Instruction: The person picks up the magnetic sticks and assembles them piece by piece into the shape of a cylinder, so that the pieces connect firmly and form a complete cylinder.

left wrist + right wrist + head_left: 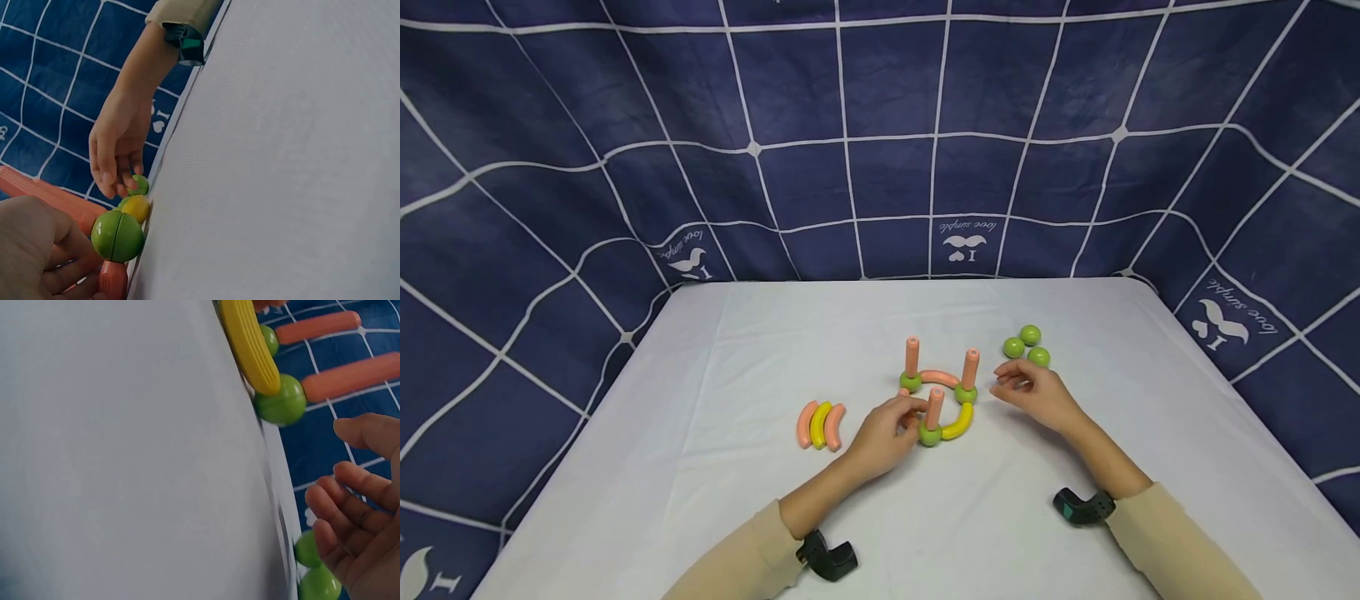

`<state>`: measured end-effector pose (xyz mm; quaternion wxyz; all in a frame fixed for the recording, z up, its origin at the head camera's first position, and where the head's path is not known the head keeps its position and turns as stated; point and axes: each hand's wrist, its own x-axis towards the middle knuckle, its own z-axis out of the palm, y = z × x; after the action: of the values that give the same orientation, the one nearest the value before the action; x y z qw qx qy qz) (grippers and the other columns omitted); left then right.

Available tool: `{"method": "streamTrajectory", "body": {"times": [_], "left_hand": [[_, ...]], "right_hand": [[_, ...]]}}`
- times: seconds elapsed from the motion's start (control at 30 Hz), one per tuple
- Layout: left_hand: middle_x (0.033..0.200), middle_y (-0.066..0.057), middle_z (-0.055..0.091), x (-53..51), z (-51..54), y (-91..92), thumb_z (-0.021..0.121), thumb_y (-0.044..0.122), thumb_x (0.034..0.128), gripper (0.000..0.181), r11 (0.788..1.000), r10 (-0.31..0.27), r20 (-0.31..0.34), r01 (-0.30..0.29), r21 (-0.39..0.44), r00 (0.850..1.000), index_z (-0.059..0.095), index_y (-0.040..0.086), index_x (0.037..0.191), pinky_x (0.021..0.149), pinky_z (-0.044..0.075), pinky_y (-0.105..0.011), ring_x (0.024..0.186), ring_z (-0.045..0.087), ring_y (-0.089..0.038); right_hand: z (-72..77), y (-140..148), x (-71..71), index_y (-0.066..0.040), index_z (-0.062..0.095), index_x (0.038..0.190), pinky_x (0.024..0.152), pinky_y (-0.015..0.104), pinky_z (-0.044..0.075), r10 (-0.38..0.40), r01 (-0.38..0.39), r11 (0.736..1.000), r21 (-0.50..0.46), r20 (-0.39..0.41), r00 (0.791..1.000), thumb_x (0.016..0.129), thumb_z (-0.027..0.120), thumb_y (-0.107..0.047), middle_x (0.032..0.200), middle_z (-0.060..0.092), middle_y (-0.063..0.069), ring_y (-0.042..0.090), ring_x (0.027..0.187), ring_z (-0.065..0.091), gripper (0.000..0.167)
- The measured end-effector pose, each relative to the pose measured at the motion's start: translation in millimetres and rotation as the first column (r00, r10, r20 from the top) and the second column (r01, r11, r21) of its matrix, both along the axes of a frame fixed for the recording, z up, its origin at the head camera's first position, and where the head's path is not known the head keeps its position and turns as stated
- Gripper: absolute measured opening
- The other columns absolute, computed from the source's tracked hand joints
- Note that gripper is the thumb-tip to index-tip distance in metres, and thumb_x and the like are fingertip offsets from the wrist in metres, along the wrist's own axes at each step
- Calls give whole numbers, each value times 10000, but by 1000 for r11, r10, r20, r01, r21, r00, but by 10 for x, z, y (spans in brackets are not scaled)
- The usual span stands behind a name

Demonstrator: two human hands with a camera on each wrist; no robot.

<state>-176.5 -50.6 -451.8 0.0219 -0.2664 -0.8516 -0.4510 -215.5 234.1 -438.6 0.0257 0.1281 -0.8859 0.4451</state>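
A ring of magnetic-looking building pieces stands on the table: green balls point(966, 393), a curved yellow stick point(957, 422), a curved salmon stick point(940, 378) and several upright salmon sticks point(912, 357). My left hand point(887, 433) is at the ring's near left side, fingers curled about a curved salmon stick point(113, 280) beside the front green ball point(117, 235); the hand hides much of that stick. To the right of the ring, my right hand point(1036, 393) hovers with loosely bent fingers and nothing in them, close to loose green balls point(1039, 357).
Left of the ring lie curved sticks side by side, a yellow one point(821, 425) between two salmon ones point(833, 427). A white cloth covers the table point(737, 350). A dark blue checked curtain point(887, 175) hangs behind and at both sides.
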Motion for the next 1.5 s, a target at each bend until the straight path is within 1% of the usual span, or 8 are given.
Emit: {"method": "streamTrajectory", "body": {"times": [0.2,0.37,0.53,0.77,1.03,1.17,1.4,1.5], "left_hand": [[1020,-4,612,-4,-47,-22,593,-3,830,374,998,-52,48,51,21,997,638,49,1197,805,487,-274,866,555,-127],[1071,20,624,-11,-74,-29,643,97,875,336,994,-105,57,103,41,993,628,74,1210,858,487,-270,935,558,-107],[1062,31,636,-22,-94,-27,677,219,920,299,994,-109,31,108,26,994,643,88,1187,856,486,-264,944,563,-101],[1027,31,636,-31,-127,-27,689,234,921,277,996,-89,7,89,15,996,663,87,1155,834,483,-265,914,566,-114],[1002,37,640,-30,-159,-26,712,211,902,251,996,-91,-38,91,-12,995,670,104,1125,829,482,-259,899,562,-89],[990,42,643,-39,-159,-22,716,215,899,247,996,-93,-51,93,-13,994,674,108,1117,826,482,-258,892,565,-90],[991,43,645,-39,-143,-22,713,222,901,249,996,-90,-43,90,-5,995,675,109,1119,833,480,-256,895,565,-85],[995,41,649,-42,-154,-21,715,219,900,252,996,-91,-46,91,-3,995,674,107,1121,833,482,-257,895,568,-84]], "right_hand": [[80,203,17,58,651,1074,703,199,473,-66,65,998,-27,-47,997,891,713,-157,950,681,94,78,843,589,289],[130,346,-3,76,650,1053,681,149,450,-165,153,982,-107,-114,980,900,692,-106,917,675,82,-4,806,567,242],[116,448,-70,83,640,1076,682,119,429,-262,245,961,-129,-138,955,914,653,-98,940,652,136,-25,789,539,244],[3,533,-180,72,638,1091,655,129,423,-359,349,931,-106,-86,930,929,630,-158,973,634,157,-15,775,526,280],[-159,620,-293,76,575,1214,728,132,407,-331,330,940,-84,0,944,939,631,-238,1093,601,209,-18,833,509,421],[-198,625,-324,72,560,1246,714,121,414,-319,320,946,-57,30,947,921,658,-277,1118,591,207,3,845,504,486],[-188,600,-361,58,552,1264,754,212,420,-310,308,951,33,81,947,888,711,-329,1134,591,197,207,965,532,562],[-187,591,-361,58,559,1253,759,255,419,-318,314,948,57,80,945,891,707,-335,1122,596,203,255,984,532,555]]}}
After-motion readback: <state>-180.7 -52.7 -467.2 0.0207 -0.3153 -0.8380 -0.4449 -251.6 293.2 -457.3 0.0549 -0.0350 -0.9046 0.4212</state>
